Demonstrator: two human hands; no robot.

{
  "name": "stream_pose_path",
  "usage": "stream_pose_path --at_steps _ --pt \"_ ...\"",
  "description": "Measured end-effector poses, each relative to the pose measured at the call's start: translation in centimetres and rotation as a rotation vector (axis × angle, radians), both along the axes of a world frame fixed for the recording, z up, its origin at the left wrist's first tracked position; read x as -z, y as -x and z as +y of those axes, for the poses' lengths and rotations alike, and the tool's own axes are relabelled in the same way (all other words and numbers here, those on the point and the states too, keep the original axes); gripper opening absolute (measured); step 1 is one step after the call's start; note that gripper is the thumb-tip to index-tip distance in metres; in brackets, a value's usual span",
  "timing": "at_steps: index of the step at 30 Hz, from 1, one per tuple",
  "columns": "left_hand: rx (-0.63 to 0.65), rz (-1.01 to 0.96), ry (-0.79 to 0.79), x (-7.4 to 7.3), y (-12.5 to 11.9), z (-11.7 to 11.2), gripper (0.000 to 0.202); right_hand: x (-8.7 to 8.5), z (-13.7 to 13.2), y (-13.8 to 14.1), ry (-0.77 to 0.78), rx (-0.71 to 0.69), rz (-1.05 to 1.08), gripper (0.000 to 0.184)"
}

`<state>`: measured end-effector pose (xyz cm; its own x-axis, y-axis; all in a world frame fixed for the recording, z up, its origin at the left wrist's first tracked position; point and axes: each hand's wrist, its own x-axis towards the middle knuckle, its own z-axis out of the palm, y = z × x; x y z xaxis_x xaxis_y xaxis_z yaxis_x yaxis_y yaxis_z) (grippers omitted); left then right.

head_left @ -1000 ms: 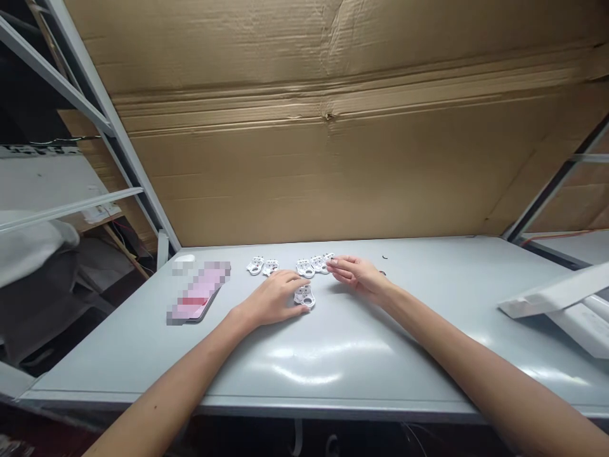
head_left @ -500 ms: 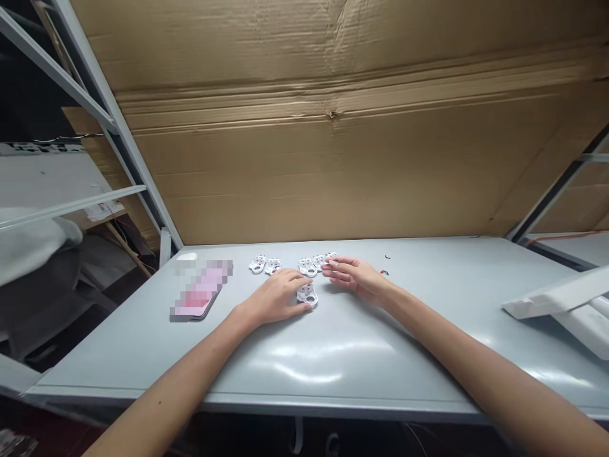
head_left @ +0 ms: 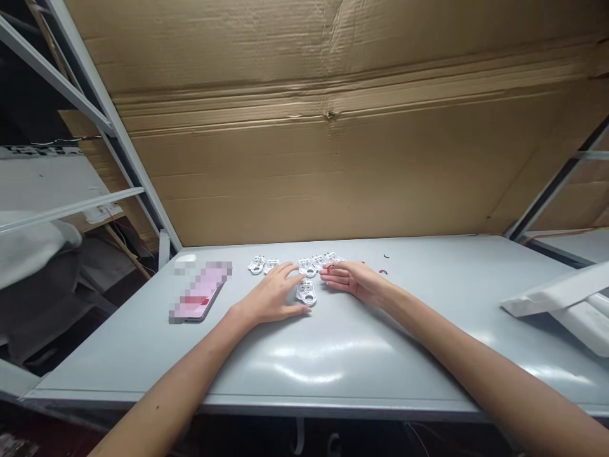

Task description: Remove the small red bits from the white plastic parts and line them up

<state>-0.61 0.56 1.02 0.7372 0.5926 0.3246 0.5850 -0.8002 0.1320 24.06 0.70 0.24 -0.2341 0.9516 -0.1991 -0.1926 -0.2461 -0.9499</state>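
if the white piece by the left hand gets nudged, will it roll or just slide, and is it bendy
The white piece would probably slide rather than roll, since it lies flat on the smooth, shiny table. It's likely light for its size, being small with a round hole through it. Its crisp moulded-looking outline suggests stiff plastic, though the material can't be confirmed.

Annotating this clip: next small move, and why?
Probably bring the small red piece at the fingertips of the right hand toward the nearest white part. The left hand is open around that part, thumb toward its near side, fingers toward its far side, so it looks placed to steady it.
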Motion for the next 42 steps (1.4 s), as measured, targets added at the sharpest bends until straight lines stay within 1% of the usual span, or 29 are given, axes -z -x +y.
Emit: stream_pose_path --at_steps 2,7,10,14,16,18,21,23,25,27,29,32,34,38,42 --pt "-0.026 0.006 -0.001 0.0 0.3 0.1 0.056 -0.1 -0.2 0.0 -0.010 -0.007 -0.021 0.013" --pt "-0.033 0.006 -0.004 0.2 0.3 0.2 0.038 0.0 -0.5 -0.1 -0.042 -0.009 -0.077 0.016" --pt "-0.042 -0.010 -0.005 0.3 0.0 0.2 0.036 0.1 -0.4 -0.1 -0.112 -0.026 -0.126 0.022" --pt "-0.076 0.019 -0.021 0.4 -0.1 0.2 0.038 0.1 -0.4 -0.2 -0.236 -0.051 -0.271 0.034" --pt "-0.080 0.033 -0.029 0.4 -0.2 0.2 0.038 -0.1 -0.5 -0.2 -0.267 -0.059 -0.331 0.038" --pt "-0.080 0.036 -0.037 0.4 -0.2 0.2 0.037 -0.5 -0.7 0.0 -0.282 -0.055 -0.365 0.037" --pt "-0.073 0.032 -0.042 0.5 -0.2 0.2 0.034 -0.9 -1.0 0.3 -0.311 -0.041 -0.423 0.030" --pt "-0.061 0.028 -0.039 0.6 -0.3 0.2 0.035 -0.9 -1.0 0.5 -0.400 -0.037 -0.518 0.025" --pt "-0.045 0.020 -0.039 0.7 -0.3 0.2 0.037 -0.5 -1.0 0.8 -0.545 -0.041 -0.617 0.024" --pt "-0.026 0.006 -0.044 0.8 -0.4 0.3 0.036 0.1 -0.9 1.0 -0.678 -0.048 -0.659 0.022" --pt "-0.009 -0.004 -0.045 0.9 -0.4 0.3 0.033 0.8 -0.8 1.1 -0.767 -0.049 -0.665 0.020" --pt "0.006 -0.016 -0.042 0.8 -0.5 0.3 0.029 1.6 -0.6 1.3 -0.841 -0.048 -0.707 0.018" --pt "0.005 -0.023 -0.042 0.6 -0.6 0.2 0.028 1.8 -0.6 1.3 -0.874 -0.050 -0.749 0.019" --pt "-0.001 -0.035 -0.036 0.5 -0.7 0.0 0.024 1.9 -0.6 1.4 -0.942 -0.081 -0.830 0.020" --pt "-0.005 -0.018 -0.026 0.5 -0.6 0.2 0.025 1.7 -0.8 1.3 -1.025 -0.111 -0.899 0.022"
